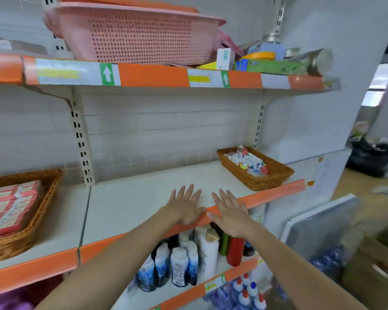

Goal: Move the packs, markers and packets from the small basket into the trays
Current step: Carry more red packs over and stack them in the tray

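Both hands are stretched out flat over the near edge of the middle shelf (143, 198), fingers spread and holding nothing: the left hand (184, 205) lies over the orange edge strip (276, 193), the right hand (230, 214) just beside it. Far to the right on the same shelf sits a small brown wicker tray (255, 173), angled, with a jumble of white packets and coloured markers (249, 163) inside. At the left edge, a larger wicker tray (43, 186) holds neat rows of red-and-white packs (11, 205).
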A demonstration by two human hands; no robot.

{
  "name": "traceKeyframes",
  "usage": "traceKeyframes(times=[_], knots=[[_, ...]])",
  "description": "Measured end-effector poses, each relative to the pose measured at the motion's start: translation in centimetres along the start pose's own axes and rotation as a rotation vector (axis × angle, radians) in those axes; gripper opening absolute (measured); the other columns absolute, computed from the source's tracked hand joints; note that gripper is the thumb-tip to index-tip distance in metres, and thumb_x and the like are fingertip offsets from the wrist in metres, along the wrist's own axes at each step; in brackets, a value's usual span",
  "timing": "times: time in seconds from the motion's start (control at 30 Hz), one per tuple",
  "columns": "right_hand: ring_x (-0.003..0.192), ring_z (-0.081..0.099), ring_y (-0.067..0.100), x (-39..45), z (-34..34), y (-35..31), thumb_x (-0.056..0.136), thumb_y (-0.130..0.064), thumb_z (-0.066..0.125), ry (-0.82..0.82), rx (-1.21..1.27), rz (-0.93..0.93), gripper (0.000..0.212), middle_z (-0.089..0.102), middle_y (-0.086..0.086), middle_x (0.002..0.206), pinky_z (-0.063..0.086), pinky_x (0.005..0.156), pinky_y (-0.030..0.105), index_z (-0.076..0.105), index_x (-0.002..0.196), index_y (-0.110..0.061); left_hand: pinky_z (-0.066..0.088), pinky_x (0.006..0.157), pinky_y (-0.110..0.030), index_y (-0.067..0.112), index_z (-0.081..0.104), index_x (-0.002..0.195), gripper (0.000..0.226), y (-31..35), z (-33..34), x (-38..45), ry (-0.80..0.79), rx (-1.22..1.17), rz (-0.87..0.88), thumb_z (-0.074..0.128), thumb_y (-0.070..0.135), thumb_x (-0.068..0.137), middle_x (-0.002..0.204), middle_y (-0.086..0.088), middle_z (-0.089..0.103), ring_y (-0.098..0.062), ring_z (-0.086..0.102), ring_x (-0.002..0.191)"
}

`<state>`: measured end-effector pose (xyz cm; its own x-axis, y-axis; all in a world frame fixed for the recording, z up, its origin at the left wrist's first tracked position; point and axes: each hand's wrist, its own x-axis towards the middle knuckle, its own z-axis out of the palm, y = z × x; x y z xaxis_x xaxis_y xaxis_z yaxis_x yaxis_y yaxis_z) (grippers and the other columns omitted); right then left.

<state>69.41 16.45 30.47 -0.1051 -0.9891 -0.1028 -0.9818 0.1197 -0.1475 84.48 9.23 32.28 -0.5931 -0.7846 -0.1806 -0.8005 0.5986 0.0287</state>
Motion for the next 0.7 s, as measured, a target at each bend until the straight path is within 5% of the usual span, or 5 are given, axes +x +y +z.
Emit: traceKeyframes(times=[0.7], knots=[[0.149,-0.010,0.020,11.9,-6.7,17.4,0.102,-0.050,0.017,0.129,0.017,0.270,0.061,-0.007,0.000,0.162,0.000,0.120,0.045,0.000,0.155,-0.024,0.002,0.119,-0.043,0.020,0.001,0.154,0.066,8.1,-5.5,22.3,0.138,-0.079,0.266,0.020,0.054,0.100,0.161,-0.008,-0.005,-0.026,-0.004,0.148]])
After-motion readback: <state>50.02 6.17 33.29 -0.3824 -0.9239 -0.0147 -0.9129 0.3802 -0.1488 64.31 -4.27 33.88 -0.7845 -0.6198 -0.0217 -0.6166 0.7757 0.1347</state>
